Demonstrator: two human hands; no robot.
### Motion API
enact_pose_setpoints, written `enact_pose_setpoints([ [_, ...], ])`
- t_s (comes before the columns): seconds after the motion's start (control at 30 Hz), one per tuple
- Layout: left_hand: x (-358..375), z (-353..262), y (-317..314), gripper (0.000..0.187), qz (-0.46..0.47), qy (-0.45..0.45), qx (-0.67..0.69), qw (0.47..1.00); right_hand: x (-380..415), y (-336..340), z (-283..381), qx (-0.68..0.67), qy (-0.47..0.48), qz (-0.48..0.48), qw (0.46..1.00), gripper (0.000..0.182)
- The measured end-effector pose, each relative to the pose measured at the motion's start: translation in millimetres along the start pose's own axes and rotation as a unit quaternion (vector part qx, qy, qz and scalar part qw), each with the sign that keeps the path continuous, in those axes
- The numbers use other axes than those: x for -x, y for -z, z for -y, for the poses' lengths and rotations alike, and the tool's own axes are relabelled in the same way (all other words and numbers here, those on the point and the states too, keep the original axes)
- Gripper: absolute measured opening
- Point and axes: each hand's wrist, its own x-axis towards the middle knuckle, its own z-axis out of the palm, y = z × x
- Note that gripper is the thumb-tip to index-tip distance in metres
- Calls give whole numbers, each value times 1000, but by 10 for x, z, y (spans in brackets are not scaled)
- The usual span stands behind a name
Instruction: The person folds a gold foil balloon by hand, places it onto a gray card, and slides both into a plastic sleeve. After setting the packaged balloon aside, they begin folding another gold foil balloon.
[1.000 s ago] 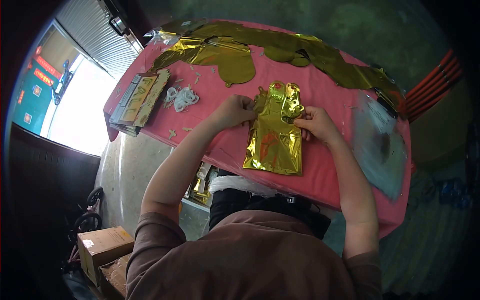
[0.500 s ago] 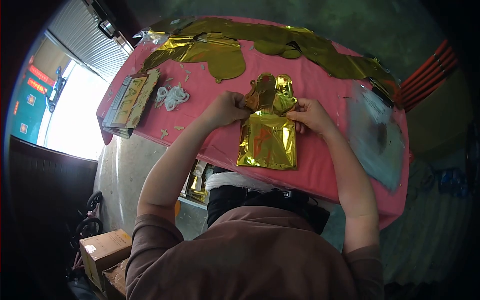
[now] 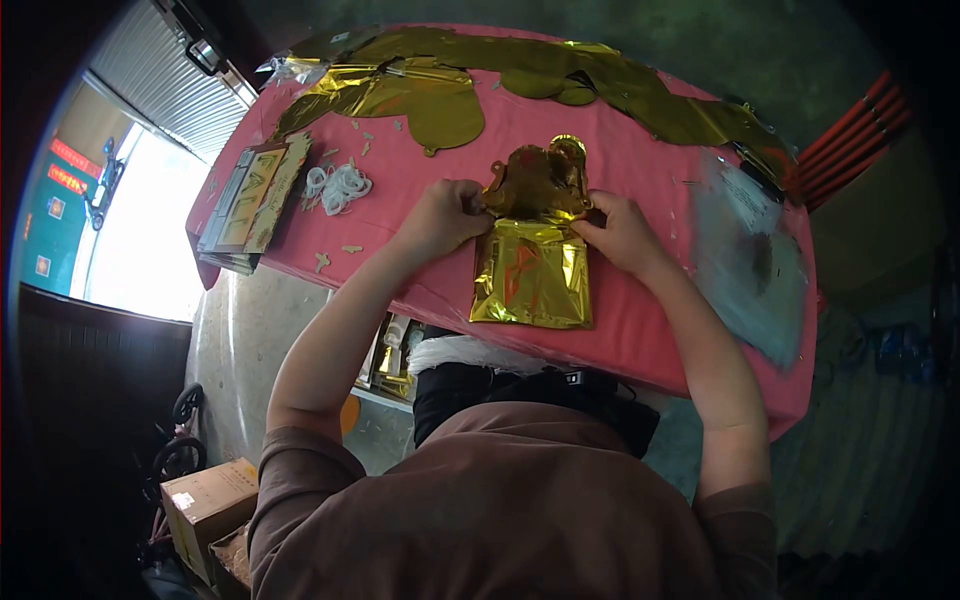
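Observation:
A shiny gold foil balloon (image 3: pixel 532 275), flat and partly folded, lies near the front edge of the pink-covered table (image 3: pixel 420 290). Its lower part is a smooth rectangle with reddish reflections; the upper part is crumpled and has small tabs. My left hand (image 3: pixel 452 215) pinches the foil's left edge at the fold. On the opposite edge, my right hand (image 3: pixel 618 228) grips it between thumb and fingers. Some fingertips are hidden behind the foil.
More flat gold foil balloons (image 3: pixel 445 120) spread along the far edge. To the left lie a bundle of white ribbon (image 3: pixel 338 188), small scraps and a stack of printed packets (image 3: pixel 255 205). Clear plastic bags (image 3: pixel 750 260) lie at right. Cardboard boxes (image 3: pixel 210 495) stand on the floor.
The upper part of the foil has been folded and flattened; its two upright lobes now lie closer together. Both hands keep their hold at the sides.

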Motion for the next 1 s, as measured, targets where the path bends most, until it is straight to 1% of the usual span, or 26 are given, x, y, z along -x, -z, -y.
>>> enact_pose_setpoints([
  [0.03, 43, -36, -11, 16, 2, 0, 1, 1000, 30, -17, -5, 0, -2, 0, 1000, 13],
  [0.1, 136, -154, -11, 17, -50, -67, -52, 995, 69, -34, 68, 82, 60, -25, 995, 16],
  [0.13, 147, -136, -21, 17, -48, -65, -51, 995, 98, -35, 82, 81, 57, -24, 995, 16],
  [0.2, 171, -97, -37, 19, -47, -190, -73, 978, 154, -30, 112, 184, 141, -17, 973, 13],
  [0.23, 188, -91, -39, 19, -44, -188, -71, 979, 173, -25, 122, 183, 137, -16, 973, 13],
  [0.3, 223, -133, -14, 18, -53, -275, -164, 946, 172, 15, 180, 320, 267, 8, 909, 10],
  [0.33, 223, -133, -1, 18, -50, -274, -161, 947, 169, 38, 208, 319, 263, 10, 910, 10],
  [0.4, 206, -125, 48, 20, -26, -376, -253, 891, 151, 70, 259, 382, 342, 62, 856, 10],
  [0.43, 208, -140, 72, 20, -25, -375, -251, 892, 145, 75, 274, 381, 340, 63, 857, 10],
  [0.5, 221, -186, 124, 23, 10, -393, -301, 869, 138, 73, 289, 392, 376, 75, 836, 8],
  [0.53, 241, -208, 146, 23, 11, -392, -300, 869, 136, 70, 287, 391, 376, 76, 837, 8],
  [0.6, 310, -264, 170, 29, 34, -351, -271, 896, 135, 68, 283, 423, 393, 79, 813, 7],
  [0.63, 356, -305, 163, 29, 35, -351, -271, 896, 132, 63, 283, 423, 392, 79, 813, 7],
  [0.7, 474, -395, 112, 34, 51, -319, -64, 944, 139, 50, 278, 437, 392, 86, 805, 7],
  [0.73, 550, -432, 82, 34, 52, -319, -64, 944, 140, 54, 278, 437, 391, 86, 805, 7],
  [0.8, 679, -481, 31, 38, 60, -275, -73, 957, 140, 62, 286, 448, 398, 84, 797, 6],
  [0.83, 696, -454, 12, 38, 60, -274, -72, 957, 141, 62, 284, 447, 397, 85, 797, 6],
  [0.9, 725, -356, -36, 38, 64, -349, -146, 924, 139, 57, 276, 441, 404, 76, 798, 6],
  [1.0, 756, -314, -74, 38, 68, -344, -150, 924, 132, 76, 270, 437, 405, 87, 799, 7],
])
